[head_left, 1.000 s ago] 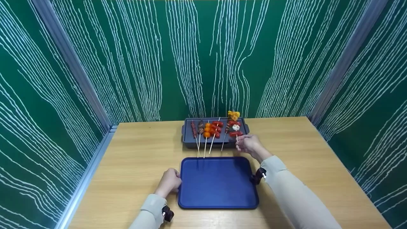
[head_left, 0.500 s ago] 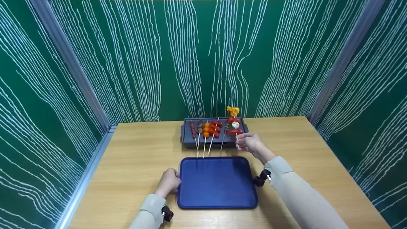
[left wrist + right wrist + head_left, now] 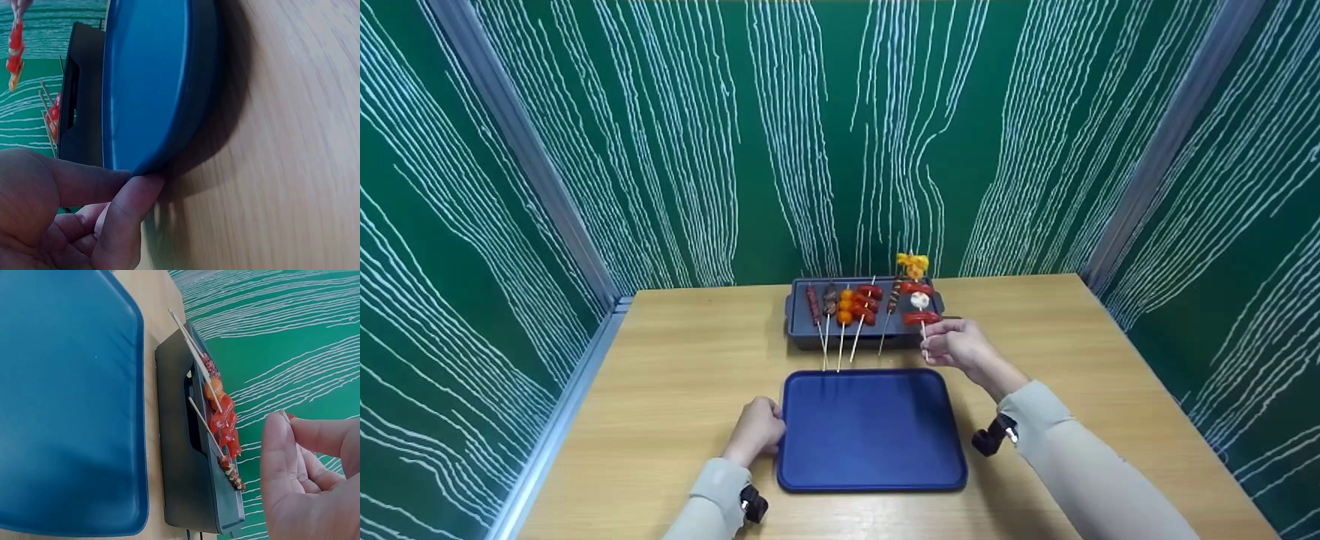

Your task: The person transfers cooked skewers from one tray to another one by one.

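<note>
My right hand (image 3: 960,349) pinches the bare stick of a skewer (image 3: 919,300) between thumb and fingertips. That skewer carries red sausage-like pieces, a white round piece and a yellow piece at its tip. It is held up over the right end of a dark grey grill (image 3: 799,341); the left wrist view shows the skewer (image 3: 15,53) apart from the grill. My left hand (image 3: 757,429) grips the left rim of a blue tray (image 3: 874,431), thumb and finger pinching the edge (image 3: 135,170). In the right wrist view, the fingers hide most of the held stick.
Several other skewers lie on the grill: orange balls (image 3: 846,307), red pieces (image 3: 868,304), and darker meat ones (image 3: 814,304). Their sticks overhang the front towards the tray. Green walls with white lines (image 3: 840,150) enclose the wooden table (image 3: 697,345) at the back and sides.
The held skewer has risen from the grill and shifted slightly right with my right hand. My left hand stays at the tray's edge.
</note>
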The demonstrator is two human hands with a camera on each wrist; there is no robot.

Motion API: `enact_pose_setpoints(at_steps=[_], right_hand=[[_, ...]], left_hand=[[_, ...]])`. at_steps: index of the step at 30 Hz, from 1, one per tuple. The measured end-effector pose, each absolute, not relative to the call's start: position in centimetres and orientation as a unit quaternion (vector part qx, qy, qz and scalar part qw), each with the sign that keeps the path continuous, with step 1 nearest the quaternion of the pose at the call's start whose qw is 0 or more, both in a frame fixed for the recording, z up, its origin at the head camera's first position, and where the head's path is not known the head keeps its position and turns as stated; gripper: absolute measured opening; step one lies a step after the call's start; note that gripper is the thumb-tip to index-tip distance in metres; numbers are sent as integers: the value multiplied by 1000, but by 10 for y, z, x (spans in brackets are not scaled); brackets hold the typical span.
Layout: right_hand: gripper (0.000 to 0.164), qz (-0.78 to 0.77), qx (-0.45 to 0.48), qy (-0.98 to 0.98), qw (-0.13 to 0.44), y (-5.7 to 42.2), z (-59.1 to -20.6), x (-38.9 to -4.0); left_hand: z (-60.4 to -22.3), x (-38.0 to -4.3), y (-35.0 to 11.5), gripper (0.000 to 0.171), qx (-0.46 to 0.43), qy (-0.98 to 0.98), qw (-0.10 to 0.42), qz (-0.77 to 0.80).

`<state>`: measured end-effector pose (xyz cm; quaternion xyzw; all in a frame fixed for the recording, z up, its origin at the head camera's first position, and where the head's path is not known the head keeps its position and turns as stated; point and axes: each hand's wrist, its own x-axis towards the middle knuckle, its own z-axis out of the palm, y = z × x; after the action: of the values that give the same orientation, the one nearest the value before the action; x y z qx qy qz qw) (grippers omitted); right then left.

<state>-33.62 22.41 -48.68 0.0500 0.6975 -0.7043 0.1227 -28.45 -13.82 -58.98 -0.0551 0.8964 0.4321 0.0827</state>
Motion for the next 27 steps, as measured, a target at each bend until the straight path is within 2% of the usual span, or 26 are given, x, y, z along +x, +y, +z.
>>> enact_pose_setpoints(at_steps=[27], right_hand=[[16, -702, 24, 693, 165, 239, -514, -292]], left_hand=[[-587, -283, -138, 30, -50, 895, 72, 437]])
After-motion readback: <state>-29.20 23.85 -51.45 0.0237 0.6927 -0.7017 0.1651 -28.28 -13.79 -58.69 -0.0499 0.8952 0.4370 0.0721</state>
